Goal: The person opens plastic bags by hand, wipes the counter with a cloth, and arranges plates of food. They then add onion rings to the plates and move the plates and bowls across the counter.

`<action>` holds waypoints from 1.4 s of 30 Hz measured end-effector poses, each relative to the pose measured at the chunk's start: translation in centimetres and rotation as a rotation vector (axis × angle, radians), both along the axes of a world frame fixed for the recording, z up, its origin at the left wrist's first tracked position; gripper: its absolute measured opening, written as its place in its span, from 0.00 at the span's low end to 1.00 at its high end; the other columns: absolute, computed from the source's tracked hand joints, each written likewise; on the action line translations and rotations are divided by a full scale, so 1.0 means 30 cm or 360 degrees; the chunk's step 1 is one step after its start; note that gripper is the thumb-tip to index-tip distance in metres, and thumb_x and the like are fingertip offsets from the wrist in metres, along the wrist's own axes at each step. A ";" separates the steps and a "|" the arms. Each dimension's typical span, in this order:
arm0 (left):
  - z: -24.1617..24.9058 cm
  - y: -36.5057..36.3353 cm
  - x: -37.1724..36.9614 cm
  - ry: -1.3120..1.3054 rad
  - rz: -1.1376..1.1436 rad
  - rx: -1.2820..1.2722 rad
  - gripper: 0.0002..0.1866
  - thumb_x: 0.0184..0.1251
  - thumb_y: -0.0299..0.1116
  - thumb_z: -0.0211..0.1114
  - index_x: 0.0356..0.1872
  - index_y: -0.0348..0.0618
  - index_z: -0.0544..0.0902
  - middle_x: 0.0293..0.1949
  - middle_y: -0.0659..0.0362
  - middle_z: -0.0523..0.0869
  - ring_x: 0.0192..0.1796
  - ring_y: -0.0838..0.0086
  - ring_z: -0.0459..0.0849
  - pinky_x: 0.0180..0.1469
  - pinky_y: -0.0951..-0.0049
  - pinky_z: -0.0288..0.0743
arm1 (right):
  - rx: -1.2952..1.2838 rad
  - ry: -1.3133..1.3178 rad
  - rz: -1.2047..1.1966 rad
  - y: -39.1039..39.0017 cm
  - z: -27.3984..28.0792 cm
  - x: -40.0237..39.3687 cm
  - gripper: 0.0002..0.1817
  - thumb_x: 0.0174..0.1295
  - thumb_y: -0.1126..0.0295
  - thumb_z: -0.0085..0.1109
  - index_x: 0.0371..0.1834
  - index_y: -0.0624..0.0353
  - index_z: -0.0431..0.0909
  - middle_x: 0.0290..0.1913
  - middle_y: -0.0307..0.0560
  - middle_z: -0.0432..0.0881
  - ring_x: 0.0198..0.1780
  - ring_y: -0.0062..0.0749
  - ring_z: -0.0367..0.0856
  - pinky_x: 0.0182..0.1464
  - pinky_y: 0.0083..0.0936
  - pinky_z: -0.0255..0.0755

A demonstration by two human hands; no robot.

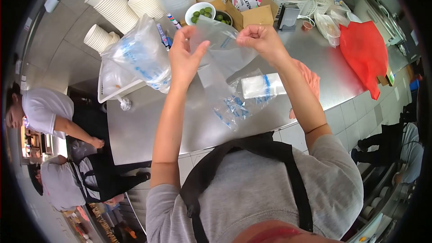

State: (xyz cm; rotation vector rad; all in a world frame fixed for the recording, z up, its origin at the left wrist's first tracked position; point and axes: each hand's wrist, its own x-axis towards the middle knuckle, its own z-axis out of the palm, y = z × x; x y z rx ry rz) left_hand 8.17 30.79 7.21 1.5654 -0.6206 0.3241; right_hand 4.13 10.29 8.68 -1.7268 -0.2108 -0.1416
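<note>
A clear bag (220,54) hangs in front of the lime bowl (188,15), pinched by the right hand (261,40); the left hand (184,56), thumb and fingers parted, is at its other edge. A white packet (255,87) lies on the bowl's near side; a cardboard box (258,17) stands at the bowl's right.

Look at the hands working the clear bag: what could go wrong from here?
The clear bag might slip: the right hand pinches it, but the left hand has thumb and fingers parted. That hand could knock the lime bowl, just beyond. The red bag might slide off, as its tip seems to overhang the edge of the table.
</note>
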 end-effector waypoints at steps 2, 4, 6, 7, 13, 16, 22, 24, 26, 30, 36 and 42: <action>0.090 -0.019 -0.070 -0.0407 0.0438 0.0373 0.22 0.48 0.29 0.68 0.46 0.36 0.72 0.42 0.56 0.78 0.41 0.75 0.77 0.46 0.76 0.69 | 0.0100 0.0011 0.0119 0.005 0.031 0.005 0.06 0.54 0.70 0.58 0.30 0.61 0.77 0.27 0.36 0.78 0.31 0.16 0.75 0.36 0.13 0.68; 0.099 -0.028 -0.075 -0.0375 0.0410 0.0306 0.24 0.47 0.30 0.69 0.47 0.38 0.72 0.42 0.56 0.78 0.41 0.74 0.77 0.46 0.76 0.69 | 0.0202 0.0040 0.0240 0.007 0.064 0.009 0.05 0.55 0.71 0.57 0.30 0.60 0.76 0.27 0.35 0.78 0.31 0.15 0.74 0.35 0.13 0.67; 0.066 -0.021 -0.054 -0.0340 0.0387 0.0239 0.25 0.46 0.31 0.70 0.47 0.39 0.72 0.42 0.56 0.78 0.40 0.73 0.78 0.46 0.76 0.69 | 0.0501 -0.0107 0.0457 0.002 0.108 0.023 0.04 0.57 0.70 0.55 0.31 0.58 0.74 0.27 0.34 0.77 0.29 0.15 0.73 0.33 0.13 0.66; 0.011 -0.006 -0.025 0.0074 0.0005 0.0274 0.24 0.46 0.32 0.70 0.47 0.39 0.72 0.40 0.56 0.78 0.38 0.73 0.78 0.43 0.76 0.70 | 0.0500 -0.0101 0.0470 -0.003 0.130 0.024 0.04 0.57 0.70 0.55 0.31 0.58 0.74 0.27 0.34 0.77 0.29 0.15 0.73 0.33 0.13 0.66; -0.139 0.053 0.017 0.1297 -0.0526 -0.0128 0.14 0.52 0.31 0.66 0.38 0.38 0.75 0.29 0.59 0.79 0.27 0.77 0.77 0.29 0.77 0.72 | -0.1256 -0.1005 -0.0986 -0.098 0.124 0.049 0.14 0.53 0.65 0.58 0.39 0.60 0.74 0.33 0.42 0.79 0.36 0.32 0.76 0.42 0.23 0.66; -0.090 0.026 0.011 0.1561 -0.0421 -0.0636 0.07 0.56 0.29 0.61 0.33 0.37 0.75 0.25 0.60 0.79 0.24 0.77 0.76 0.25 0.78 0.71 | -0.1379 -0.1437 -0.0795 -0.015 0.133 -0.055 0.23 0.45 0.63 0.63 0.46 0.58 0.73 0.47 0.47 0.75 0.49 0.44 0.70 0.48 0.33 0.64; -0.110 0.041 0.027 0.1696 -0.0393 -0.0838 0.05 0.59 0.28 0.55 0.31 0.37 0.73 0.26 0.58 0.78 0.24 0.75 0.77 0.24 0.74 0.73 | -0.1522 -0.1378 -0.0213 0.142 -0.007 -0.145 0.26 0.41 0.63 0.65 0.46 0.57 0.73 0.50 0.46 0.73 0.51 0.46 0.68 0.48 0.36 0.63; -0.128 0.057 0.024 0.1835 -0.0547 -0.0784 0.09 0.59 0.32 0.56 0.39 0.42 0.73 0.33 0.58 0.79 0.32 0.73 0.78 0.30 0.71 0.72 | -0.1513 -0.1380 -0.0364 0.130 -0.061 -0.105 0.23 0.41 0.63 0.66 0.43 0.57 0.75 0.47 0.44 0.75 0.49 0.44 0.71 0.47 0.34 0.64; -0.095 0.051 -0.023 0.1659 -0.0336 -0.0738 0.11 0.57 0.32 0.59 0.39 0.41 0.72 0.35 0.55 0.77 0.33 0.72 0.77 0.29 0.73 0.73 | -0.1326 -0.1080 -0.0390 0.103 -0.093 -0.068 0.14 0.41 0.65 0.67 0.31 0.59 0.78 0.31 0.41 0.79 0.34 0.31 0.76 0.37 0.25 0.67; -0.042 0.041 -0.127 0.0240 0.0215 -0.0307 0.24 0.47 0.37 0.68 0.46 0.41 0.71 0.49 0.50 0.71 0.51 0.66 0.71 0.40 0.69 0.73 | -0.0645 -0.0373 -0.0180 0.099 0.010 -0.080 0.13 0.37 0.65 0.70 0.17 0.60 0.75 0.16 0.38 0.75 0.21 0.26 0.73 0.24 0.22 0.63; 0.086 0.059 -0.172 -0.0826 0.0009 0.0793 0.33 0.32 0.32 0.72 0.49 0.51 0.73 0.56 0.55 0.68 0.59 0.59 0.65 0.56 0.61 0.60 | -0.0388 0.0023 0.0537 0.095 0.036 -0.035 0.16 0.37 0.66 0.72 0.11 0.58 0.72 0.14 0.32 0.71 0.19 0.14 0.65 0.21 0.16 0.58; 0.104 0.046 -0.182 -0.1248 0.0100 0.0969 0.17 0.35 0.28 0.68 0.33 0.53 0.80 0.53 0.59 0.72 0.55 0.62 0.70 0.50 0.64 0.64 | -0.0368 0.0090 0.0804 0.091 0.045 -0.012 0.18 0.36 0.66 0.73 0.11 0.56 0.68 0.14 0.28 0.65 0.18 0.12 0.59 0.21 0.15 0.52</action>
